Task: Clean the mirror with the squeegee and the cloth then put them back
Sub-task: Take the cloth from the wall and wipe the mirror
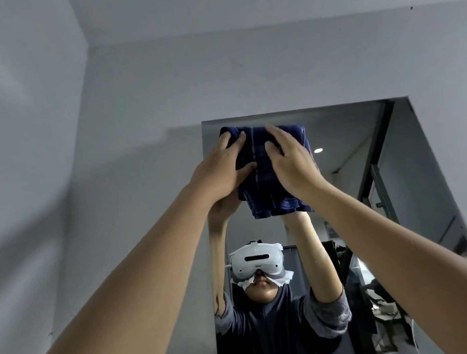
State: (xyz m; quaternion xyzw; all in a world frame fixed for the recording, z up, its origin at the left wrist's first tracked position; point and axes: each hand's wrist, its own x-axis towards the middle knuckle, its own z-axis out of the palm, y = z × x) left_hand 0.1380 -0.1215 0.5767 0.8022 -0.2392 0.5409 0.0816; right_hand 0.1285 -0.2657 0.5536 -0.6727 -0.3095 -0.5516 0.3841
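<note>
Left forearm point(122, 288) and right forearm point(402, 258), both bare, rise from the lower corners toward the mirror point(355, 135) and converge on the cloth point(274, 201). Cloth: dark blue, folded to a thick pad, flat against the glass just under the mirror's top edge, toward its upper left corner. Its long axis runs top to bottom of the mirror. Left hand point(221, 166) covers the pad's left half, fingers spread, thumb laid across toward the middle. Right hand point(290, 162) covers the right half, fingers nearly straight. Neither looks to grip; both press. The hands sit side by side, equally near the cloth, so neither is favoured. Judgement: this is the wiping step, at the top of the glass. With the mirror's top edge just above the pad, free travel is downward or toward the mirror's right side. Squeegee not in view. No container, holder or hook for the tools shows, so the put-back place cannot be told. Grey wall point(41, 143) surrounds the mirror.
</note>
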